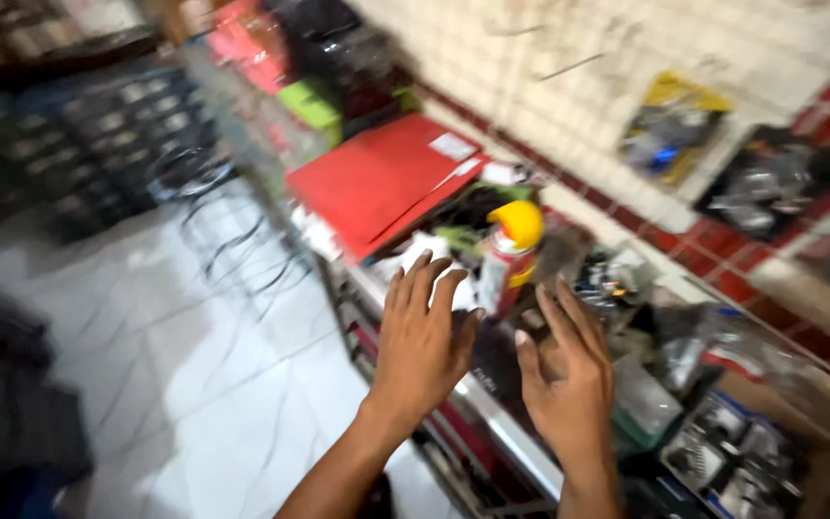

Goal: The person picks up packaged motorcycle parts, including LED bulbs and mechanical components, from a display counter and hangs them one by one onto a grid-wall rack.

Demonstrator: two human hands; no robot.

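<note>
The left hand (423,332) is spread flat, palm down, its fingers apart and stretched forward; it holds nothing and hovers over the front edge of the bench (492,423). The right hand (567,384) is just beside it, also open, the fingers loosely curled and the thumb turned toward the left hand; it too is empty. Whether either hand touches the clutter under it cannot be told through the blur.

Just beyond the fingertips of both hands, between them, stands one spray can (508,258) with a red-and-white body and a yellow cap. Its long axis runs upright, tilted a little in the view, cap end pointing away from the hands. Something white (434,259) lies beside the can, ahead of the left fingertips; its kind is too blurred to tell.

Farther out past the left hand lies one flat red folder or box (377,178), slanting away across the bench, and beyond it a green box (311,104). To the right of the right hand sit clear plastic packets of small parts (722,452). Two packaged items (670,130) hang on the tiled wall beyond. Left of the left arm is pale tiled floor (194,365).
</note>
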